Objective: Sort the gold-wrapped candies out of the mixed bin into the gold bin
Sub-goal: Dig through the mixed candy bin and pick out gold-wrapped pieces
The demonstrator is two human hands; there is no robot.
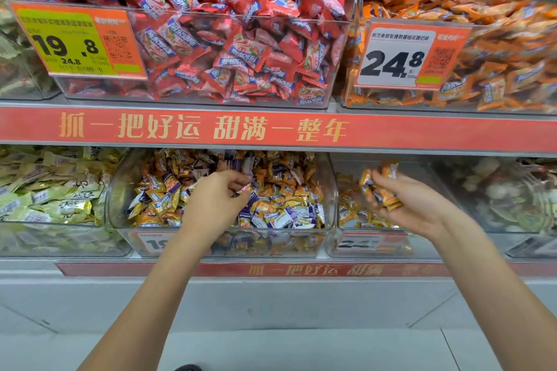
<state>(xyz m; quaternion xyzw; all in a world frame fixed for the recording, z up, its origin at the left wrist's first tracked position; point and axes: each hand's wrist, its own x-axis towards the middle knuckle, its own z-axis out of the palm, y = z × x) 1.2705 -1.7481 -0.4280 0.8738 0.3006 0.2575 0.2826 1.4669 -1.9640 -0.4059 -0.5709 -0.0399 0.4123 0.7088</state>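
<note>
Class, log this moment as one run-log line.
left hand: pinching one candy over mixed bin | right hand: cupping gold candies above gold bin | sorting unfinished

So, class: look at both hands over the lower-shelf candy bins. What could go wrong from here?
1. The right hand cups a loose pile of gold candies over the gold bin; some look poised to slip and might fall outside it.
2. The left hand pinches one candy in the mixed bin, where gold and purple wrappers mingle, so a wrong one could be picked.
</note>
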